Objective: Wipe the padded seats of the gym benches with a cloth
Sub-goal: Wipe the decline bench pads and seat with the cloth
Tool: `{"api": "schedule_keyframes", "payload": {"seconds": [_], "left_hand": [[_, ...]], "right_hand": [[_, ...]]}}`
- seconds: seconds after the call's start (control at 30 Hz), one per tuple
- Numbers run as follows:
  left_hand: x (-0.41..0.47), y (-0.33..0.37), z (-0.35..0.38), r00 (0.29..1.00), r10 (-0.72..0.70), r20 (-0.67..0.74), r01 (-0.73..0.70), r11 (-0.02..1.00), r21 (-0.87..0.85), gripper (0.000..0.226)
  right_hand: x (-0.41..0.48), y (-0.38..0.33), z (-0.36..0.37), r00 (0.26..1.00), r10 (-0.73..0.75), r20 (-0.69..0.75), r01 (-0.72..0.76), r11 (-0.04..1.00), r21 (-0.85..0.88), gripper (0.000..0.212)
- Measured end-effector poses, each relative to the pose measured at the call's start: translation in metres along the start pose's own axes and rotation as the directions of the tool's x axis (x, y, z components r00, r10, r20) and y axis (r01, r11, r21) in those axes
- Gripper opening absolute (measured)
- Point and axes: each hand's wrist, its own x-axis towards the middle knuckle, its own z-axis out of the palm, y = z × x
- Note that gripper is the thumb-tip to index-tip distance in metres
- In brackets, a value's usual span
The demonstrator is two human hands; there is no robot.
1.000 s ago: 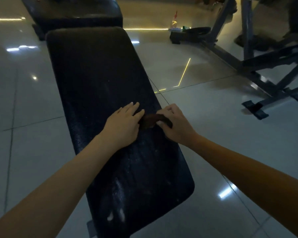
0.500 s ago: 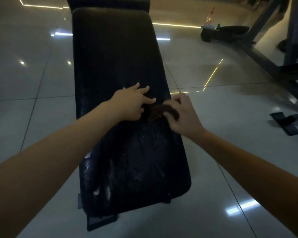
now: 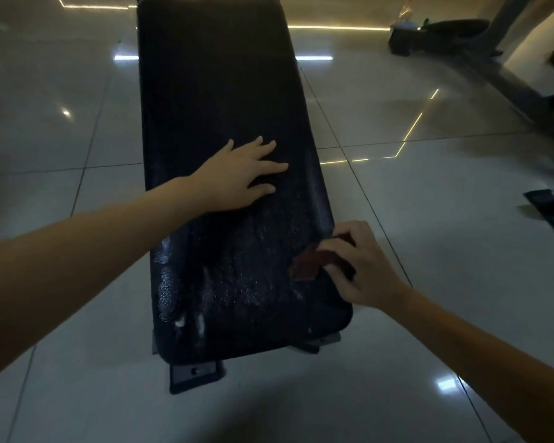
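Observation:
A long black padded bench seat (image 3: 218, 91) runs away from me down the middle of the view, its near end worn and speckled with pale marks. My left hand (image 3: 237, 177) lies flat on the middle of the pad with fingers spread and holds nothing. At the pad's near right edge, my right hand (image 3: 355, 263) grips a small dark reddish-brown cloth (image 3: 307, 263) and presses it onto the seat. Part of the cloth is hidden under my fingers.
Glossy grey floor tiles (image 3: 429, 219) surround the bench. A dark metal machine frame (image 3: 518, 91) stands at the far right, with a black foot pad (image 3: 550, 209) on the floor nearer me. Small items (image 3: 406, 24) sit on the floor at the back right. The bench's metal base bracket (image 3: 195, 375) shows below its near end.
My right hand has pulled the cloth from the middle of the pad toward me, to the near right edge. My left hand has let go of the cloth and stays flat mid-pad.

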Motion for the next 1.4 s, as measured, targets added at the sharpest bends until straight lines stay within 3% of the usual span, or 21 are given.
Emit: {"api": "schedule_keyframes", "payload": {"seconds": [0.07,0.23,0.4,0.53,0.73,0.83,1.0,1.27,1.4], "left_hand": [[-0.002,0.003,0.006,1.0,0.021,-0.021,-0.021,1.0,-0.001,0.049],[-0.001,0.003,0.003,0.998,0.064,-0.019,-0.064,0.998,0.0,0.049],[-0.005,0.002,0.005,0.995,-0.052,-0.083,0.045,0.995,-0.088,0.078],[-0.005,-0.001,0.004,0.991,-0.074,-0.11,0.061,0.991,-0.12,0.081],[-0.015,0.001,0.004,1.0,0.005,-0.029,-0.009,0.992,-0.127,0.084],[-0.017,0.0,0.004,0.999,0.025,-0.034,-0.028,0.994,-0.104,0.07],[-0.014,0.001,0.006,0.998,0.051,-0.022,-0.053,0.995,-0.084,0.057],[-0.011,0.002,0.005,0.999,-0.041,0.006,0.041,0.991,-0.124,0.083],[-0.012,0.004,0.0,0.998,-0.056,0.033,0.06,0.989,-0.134,0.086]], "right_hand": [[0.008,0.006,0.003,1.0,-0.001,-0.007,0.001,1.0,-0.005,0.026],[0.085,0.009,0.013,0.946,0.262,-0.192,-0.261,0.965,0.028,0.03],[0.145,0.021,0.013,0.913,0.36,-0.191,-0.373,0.927,-0.036,0.031],[0.117,0.017,0.009,0.966,0.213,-0.149,-0.225,0.972,-0.066,0.03],[-0.008,-0.018,-0.003,0.999,0.031,0.033,-0.032,0.999,0.027,0.021],[-0.01,-0.016,-0.004,0.998,0.004,0.068,-0.003,1.0,-0.014,0.021],[0.032,-0.011,0.005,0.994,0.11,-0.026,-0.112,0.987,-0.116,0.026],[0.157,0.011,0.008,0.886,0.421,-0.193,-0.438,0.897,-0.057,0.026],[0.165,0.012,0.009,0.88,0.443,-0.168,-0.457,0.888,-0.048,0.025]]}}
